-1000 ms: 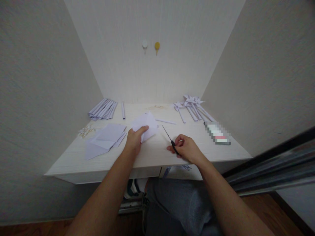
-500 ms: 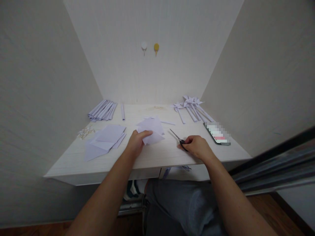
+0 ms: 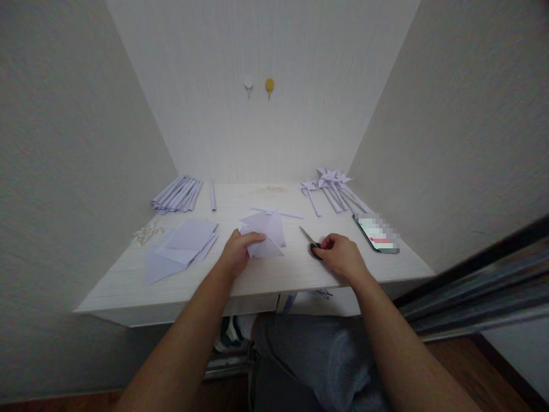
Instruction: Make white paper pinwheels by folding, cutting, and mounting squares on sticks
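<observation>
My left hand [image 3: 237, 253] pinches a white square of paper [image 3: 271, 224], thumb on top. Slits run in from its corners, so the flaps stand slightly apart. To the right, my right hand [image 3: 344, 256] has its fingers closed at the black handle of a pair of scissors [image 3: 307, 235]. The scissors are low at the tabletop, blades pointing away and to the left; part of the handle is hidden by the fingers. Just beyond the held paper lies a thin paper strip or stick [image 3: 291, 215].
Paper sheets [image 3: 191, 234] lie left, with small pale pieces [image 3: 148, 232] beside them. Rolled paper sticks [image 3: 176, 195] are piled back left, one single stick [image 3: 213, 197] nearby. Paper pinwheels [image 3: 332, 178] lie back right, a phone [image 3: 376, 233] before them. Walls enclose the table [image 3: 257, 281].
The scissors have shifted slightly right and their handle has come down flatter against the table. The cut paper has turned a little in my left hand, showing its slits more. The view has shifted slightly.
</observation>
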`<state>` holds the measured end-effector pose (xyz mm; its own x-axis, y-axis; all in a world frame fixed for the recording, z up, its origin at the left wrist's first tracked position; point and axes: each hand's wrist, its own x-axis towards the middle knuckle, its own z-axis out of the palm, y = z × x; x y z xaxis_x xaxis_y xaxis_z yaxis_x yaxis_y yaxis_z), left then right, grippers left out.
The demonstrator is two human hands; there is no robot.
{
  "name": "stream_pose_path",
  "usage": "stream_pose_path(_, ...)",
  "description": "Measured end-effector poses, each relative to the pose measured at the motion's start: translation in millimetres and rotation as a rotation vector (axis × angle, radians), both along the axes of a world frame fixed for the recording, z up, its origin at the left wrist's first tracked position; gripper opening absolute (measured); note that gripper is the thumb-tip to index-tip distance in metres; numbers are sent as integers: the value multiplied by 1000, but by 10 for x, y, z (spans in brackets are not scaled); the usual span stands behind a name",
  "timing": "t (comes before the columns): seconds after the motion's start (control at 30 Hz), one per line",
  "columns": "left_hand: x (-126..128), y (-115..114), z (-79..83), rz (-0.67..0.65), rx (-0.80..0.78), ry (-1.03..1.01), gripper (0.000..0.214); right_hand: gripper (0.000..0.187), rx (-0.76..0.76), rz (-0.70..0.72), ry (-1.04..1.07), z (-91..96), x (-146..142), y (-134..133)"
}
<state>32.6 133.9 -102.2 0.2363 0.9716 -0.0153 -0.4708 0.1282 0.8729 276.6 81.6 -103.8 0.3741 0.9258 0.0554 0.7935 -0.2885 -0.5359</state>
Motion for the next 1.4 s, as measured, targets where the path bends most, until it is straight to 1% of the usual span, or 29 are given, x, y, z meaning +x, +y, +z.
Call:
stream_pose_path(0.1, -7, -12, 13, -23, -20, 20, 34, 20, 14, -5, 9, -10, -4, 4)
stream_pose_path(0.3, -8, -35, 35, -39, -38, 47, 33, 19, 37, -9, 27, -22, -6, 4)
stream_pose_path(0.5, -4, -18, -1, -62, -23, 93, 33, 19, 90, -30, 71, -33, -10, -4)
stream_pose_path(0.57, -11, -10, -17, -85, -15, 118, 32, 20, 134, -50, 102, 9, -28, -18)
stream_pose_path(0.67, -24, -11, -28, -164, -17, 180, 26, 25, 256, -58, 191, 145, -126, -67)
stream_pose_path(0.73, -28, -18, -31, -235, -21, 221, 24, 32, 333, 5, 287, 250, -243, -120)
stream_pose_path(0.8, -25, -25, -34, -300, -22, 246, 27, 35, 383, 138, 433, 324, -380, -180)
stream_pose_path(0.83, -22, -27, -37, -324, -21, 255, 29, 35, 428, 233, 583, 341, -445, -208)
stream_pose_path(0.87, -19, -27, -42, -344, -20, 262, 31, 34, 467, 288, 691, 343, -503, -231)
stream_pose_path(0.93, -15, -23, -53, -369, -18, 276, 31, 29, 526, 335, 827, 313, -583, -262)
stream_pose_path(1.03, -18, -14, -68, -386, -16, 295, 30, 21, 561, 332, 868, 243, -624, -271)
stream_pose_path(1.13, -26, -9, -78, -392, -11, 302, 30, 22, 579, 338, 879, 210, -619, -266)
stream_pose_path(1.4, -41, -8, -91, -391, -8, 331, 29, 21, 613, 359, 799, 198, -618, -272)
